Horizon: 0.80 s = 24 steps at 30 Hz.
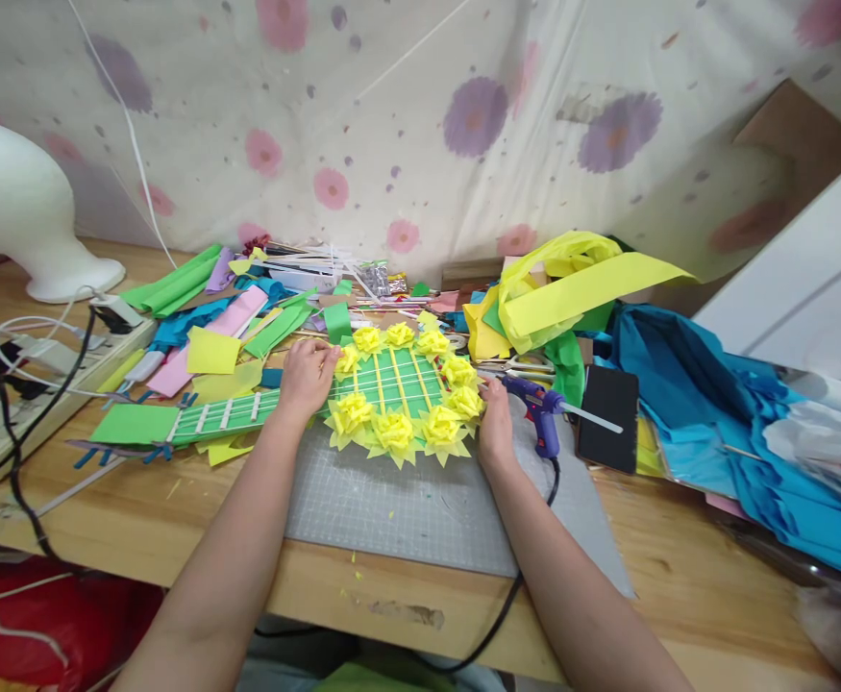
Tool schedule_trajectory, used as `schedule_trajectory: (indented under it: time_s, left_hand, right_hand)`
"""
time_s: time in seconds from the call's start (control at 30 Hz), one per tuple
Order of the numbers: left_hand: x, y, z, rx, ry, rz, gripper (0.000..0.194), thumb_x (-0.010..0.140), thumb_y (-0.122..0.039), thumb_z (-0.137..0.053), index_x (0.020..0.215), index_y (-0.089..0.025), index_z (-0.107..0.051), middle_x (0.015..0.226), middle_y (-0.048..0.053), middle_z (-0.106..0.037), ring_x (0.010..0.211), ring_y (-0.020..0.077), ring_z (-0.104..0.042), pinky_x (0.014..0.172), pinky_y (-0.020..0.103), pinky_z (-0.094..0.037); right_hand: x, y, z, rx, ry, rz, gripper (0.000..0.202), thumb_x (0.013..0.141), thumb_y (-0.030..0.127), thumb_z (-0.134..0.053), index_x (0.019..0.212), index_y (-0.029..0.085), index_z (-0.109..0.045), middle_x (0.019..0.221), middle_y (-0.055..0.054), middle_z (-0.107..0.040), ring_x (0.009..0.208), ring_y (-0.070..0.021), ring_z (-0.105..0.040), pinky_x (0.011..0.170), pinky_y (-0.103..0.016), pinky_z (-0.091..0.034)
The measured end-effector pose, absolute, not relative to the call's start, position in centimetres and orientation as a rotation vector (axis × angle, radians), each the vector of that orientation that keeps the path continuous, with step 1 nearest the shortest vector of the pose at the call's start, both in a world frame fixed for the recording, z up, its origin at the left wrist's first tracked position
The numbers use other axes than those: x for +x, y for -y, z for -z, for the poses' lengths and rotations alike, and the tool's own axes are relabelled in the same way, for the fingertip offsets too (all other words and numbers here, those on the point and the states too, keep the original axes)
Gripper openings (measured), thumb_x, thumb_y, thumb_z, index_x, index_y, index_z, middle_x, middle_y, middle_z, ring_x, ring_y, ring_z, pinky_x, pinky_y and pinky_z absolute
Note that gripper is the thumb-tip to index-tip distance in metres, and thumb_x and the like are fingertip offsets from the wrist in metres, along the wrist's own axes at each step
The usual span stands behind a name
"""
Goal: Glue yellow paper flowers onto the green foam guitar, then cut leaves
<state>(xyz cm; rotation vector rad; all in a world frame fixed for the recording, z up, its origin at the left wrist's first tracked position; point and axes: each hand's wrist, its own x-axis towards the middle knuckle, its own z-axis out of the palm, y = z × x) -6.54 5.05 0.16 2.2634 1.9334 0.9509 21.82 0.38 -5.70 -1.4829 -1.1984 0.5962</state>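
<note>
Wooden tabletop (319, 580) lies nearest, then a grey cutting mat (398, 509); over it is a green paper guitar (391, 380) ringed with yellow flowers (394, 432). The left hand (309, 377) grips it by the neck's (229, 413) base, the right hand (494, 423) by its right edge (a purple glue gun (541, 413) just beside). Farther, coloured paper scraps (212, 350) lie before a flowered sheet (391, 115).

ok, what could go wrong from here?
The glue gun has its nozzle close to the right hand; if hot, it might burn. Its cord passes under the right forearm and over the edge of the table; a snag could drag it. Yellow flowers near the hands could get crushed.
</note>
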Motion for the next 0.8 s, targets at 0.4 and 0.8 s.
schedule_trajectory:
  time_s: [0.4,0.8]
  left_hand:
    - [-6.4,-5.2,-0.4,2.277,-1.958,-0.845,0.053,0.090,-0.045,-0.024,0.086,-0.021,-0.072,0.093,0.008,-0.062,0.096,0.0224,-0.050,0.090,0.036,-0.037]
    - [-6.4,-5.4,-0.7,2.281,-1.959,-0.781,0.054,0.090,-0.045,-0.023,0.085,-0.021,-0.072,0.093,0.008,-0.062,0.097,0.0227,-0.051,0.090,0.036,-0.037]
  right_hand:
    - [21.3,0.0,4.3,-1.484,1.046,-0.682,0.048,0.084,0.061,-0.026,0.099,0.023,-0.053,0.107,-0.008,-0.059,0.103,-0.0213,-0.053,0.090,-0.037,-0.041]
    - [21.0,0.3,3.3,-1.481,1.075,-0.677,0.046,0.086,0.058,-0.025,0.099,0.024,-0.053,0.104,-0.008,-0.060,0.104,-0.0217,-0.053,0.090,-0.038,-0.040]
